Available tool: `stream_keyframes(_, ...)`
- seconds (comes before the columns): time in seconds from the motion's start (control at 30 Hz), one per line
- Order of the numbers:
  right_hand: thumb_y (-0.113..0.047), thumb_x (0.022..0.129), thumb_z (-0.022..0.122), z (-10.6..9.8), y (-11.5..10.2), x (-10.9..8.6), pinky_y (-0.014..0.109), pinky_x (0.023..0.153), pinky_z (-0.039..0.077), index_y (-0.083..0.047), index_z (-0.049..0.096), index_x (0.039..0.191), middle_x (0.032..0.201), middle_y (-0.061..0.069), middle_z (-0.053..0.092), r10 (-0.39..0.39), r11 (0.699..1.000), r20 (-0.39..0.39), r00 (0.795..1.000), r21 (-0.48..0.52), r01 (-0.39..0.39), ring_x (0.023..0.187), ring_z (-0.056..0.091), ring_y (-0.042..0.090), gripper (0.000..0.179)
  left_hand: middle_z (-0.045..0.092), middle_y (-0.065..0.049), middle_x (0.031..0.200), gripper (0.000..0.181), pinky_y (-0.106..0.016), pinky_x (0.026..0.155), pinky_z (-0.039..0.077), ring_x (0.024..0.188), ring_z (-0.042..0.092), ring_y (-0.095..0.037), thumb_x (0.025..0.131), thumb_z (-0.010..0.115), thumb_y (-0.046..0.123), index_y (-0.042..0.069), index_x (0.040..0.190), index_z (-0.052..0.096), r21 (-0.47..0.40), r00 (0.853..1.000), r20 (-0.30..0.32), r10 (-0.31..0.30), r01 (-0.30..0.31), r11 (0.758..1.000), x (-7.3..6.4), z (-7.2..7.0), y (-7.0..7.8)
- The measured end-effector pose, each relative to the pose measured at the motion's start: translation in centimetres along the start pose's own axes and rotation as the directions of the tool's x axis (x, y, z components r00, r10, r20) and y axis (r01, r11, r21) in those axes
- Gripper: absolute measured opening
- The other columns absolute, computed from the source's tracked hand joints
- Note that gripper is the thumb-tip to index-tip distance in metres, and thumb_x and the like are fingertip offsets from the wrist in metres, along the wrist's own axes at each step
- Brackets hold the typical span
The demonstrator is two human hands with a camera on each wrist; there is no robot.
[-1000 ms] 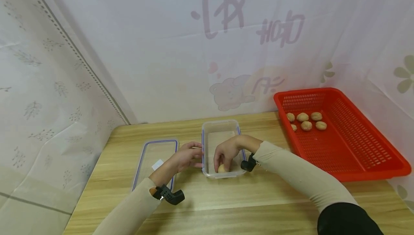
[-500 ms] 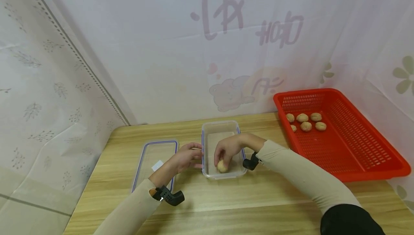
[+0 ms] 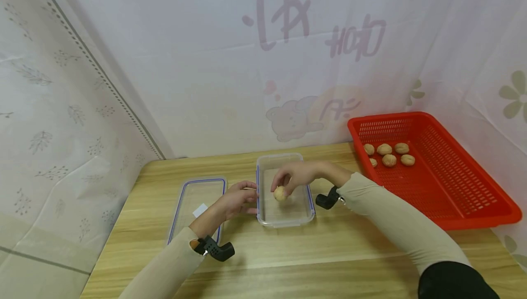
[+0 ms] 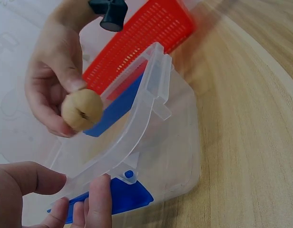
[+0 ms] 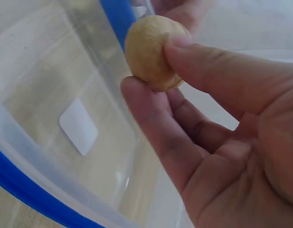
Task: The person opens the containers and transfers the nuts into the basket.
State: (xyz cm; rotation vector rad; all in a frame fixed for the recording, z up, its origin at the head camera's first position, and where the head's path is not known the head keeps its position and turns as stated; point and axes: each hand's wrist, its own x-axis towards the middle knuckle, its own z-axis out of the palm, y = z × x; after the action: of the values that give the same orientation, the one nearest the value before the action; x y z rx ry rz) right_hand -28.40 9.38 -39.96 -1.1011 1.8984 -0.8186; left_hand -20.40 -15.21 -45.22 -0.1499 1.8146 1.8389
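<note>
My right hand (image 3: 297,174) pinches a walnut (image 3: 281,193) between thumb and fingers. In the right wrist view the round, tan walnut (image 5: 153,52) sits at the fingertips. Below it in the head view is a clear plastic food container (image 3: 285,222) with blue side latches. My left hand (image 3: 235,200) rests against the container's left side, fingers extended. Up close in the left wrist view, its fingertips touch the blue latch (image 4: 130,195), and the thumb lies by the rim.
A clear lid (image 3: 206,184) with a blue seal lies left of the container. At the right, a red plastic basket (image 3: 465,189) holds several walnuts (image 3: 389,160) in its far left corner. A white patterned cloth (image 3: 206,84) hangs behind the wooden table (image 3: 288,262).
The right hand has lifted the walnut from the container's near end and carried it up, away from the near wall. The left hand has stayed in place.
</note>
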Motion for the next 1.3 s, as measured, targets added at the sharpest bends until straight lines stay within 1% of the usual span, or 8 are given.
stream_keyframes(0.13,-0.004,0.092,0.073,-0.4,-0.2,-0.7,0.027,0.092,0.057,0.001,0.068,0.125,0.113,0.004,0.069,-0.042,0.999,-0.075,0.996,0.004,0.042,0.105,0.063,0.015,0.033,0.063,-0.024,0.118,0.045,-0.034,0.076,0.066,0.106,0.064,-0.030,0.096,0.055,0.002,-0.009,0.138,0.041,-0.002,1.000,0.008,-0.002,0.002,1.000,0.0,-0.1,0.0)
stream_keyframes(0.27,-0.006,0.093,0.073,-0.8,-0.3,-1.4,0.032,0.096,0.055,0.000,0.067,0.127,0.120,0.004,0.068,-0.054,0.998,-0.162,0.985,0.016,0.057,0.108,0.063,0.017,0.035,0.063,-0.025,0.118,0.045,-0.034,0.076,0.066,0.107,0.064,-0.032,0.096,0.054,0.001,-0.009,0.138,0.041,-0.005,1.000,0.011,-0.001,0.001,1.000,0.1,-0.1,0.0)
stream_keyframes(0.47,-0.008,0.095,0.072,-0.9,-0.5,-2.3,0.035,0.098,0.056,-0.004,0.066,0.130,0.125,0.005,0.068,-0.009,0.996,-0.292,0.956,0.086,0.035,0.112,0.062,0.021,0.036,0.063,-0.023,0.117,0.044,-0.034,0.076,0.066,0.109,0.063,-0.033,0.097,0.054,0.001,-0.009,0.138,0.041,-0.003,1.000,0.010,-0.003,0.003,1.000,0.0,-0.1,0.1)
stream_keyframes(0.57,-0.007,0.095,0.072,-1.0,-0.4,-2.8,0.033,0.095,0.059,-0.005,0.067,0.130,0.122,0.005,0.069,-0.017,0.995,-0.343,0.939,0.082,0.048,0.111,0.062,0.022,0.035,0.063,-0.023,0.115,0.043,-0.035,0.076,0.066,0.108,0.063,-0.033,0.097,0.054,0.001,-0.009,0.137,0.042,-0.001,1.000,0.004,0.003,-0.003,1.000,0.0,0.0,0.2)
stream_keyframes(0.7,-0.007,0.095,0.072,-1.4,-0.6,-3.6,0.034,0.093,0.059,-0.003,0.067,0.130,0.118,0.006,0.071,-0.052,0.996,-0.384,0.922,0.052,0.078,0.109,0.064,0.023,0.036,0.062,-0.021,0.112,0.042,-0.036,0.077,0.066,0.104,0.062,-0.030,0.097,0.053,0.001,-0.009,0.136,0.043,0.002,1.000,-0.001,0.008,-0.008,1.000,0.0,0.0,0.3)
stream_keyframes(0.83,-0.008,0.096,0.071,-1.6,-0.7,-4.9,0.035,0.095,0.058,-0.003,0.067,0.131,0.118,0.006,0.071,-0.052,0.996,-0.405,0.913,0.048,0.078,0.108,0.063,0.024,0.036,0.060,-0.020,0.111,0.042,-0.036,0.077,0.066,0.102,0.062,-0.028,0.097,0.054,0.001,-0.009,0.136,0.043,0.004,1.000,0.000,0.004,-0.004,1.000,0.0,0.1,0.3)
stream_keyframes(1.07,-0.016,0.095,0.074,-2.0,-0.4,-7.9,0.031,0.094,0.058,-0.007,0.065,0.135,0.126,0.006,0.068,0.027,0.998,-0.467,0.884,0.066,0.004,0.113,0.062,0.023,0.042,0.059,-0.016,0.107,0.042,-0.036,0.077,0.066,0.097,0.060,-0.024,0.096,0.054,0.000,-0.009,0.136,0.043,0.006,1.000,-0.005,0.001,-0.001,1.000,0.0,0.0,0.2)
stream_keyframes(1.3,-0.012,0.096,0.072,-2.6,0.3,-11.4,0.026,0.093,0.058,-0.003,0.063,0.136,0.131,0.013,0.066,0.064,0.994,-0.526,0.848,0.106,-0.009,0.114,0.062,0.024,0.042,0.059,-0.017,0.107,0.042,-0.035,0.076,0.066,0.096,0.060,-0.023,0.097,0.053,0.000,-0.009,0.136,0.043,-0.003,1.000,-0.009,-0.004,0.004,1.000,0.0,0.0,0.0)
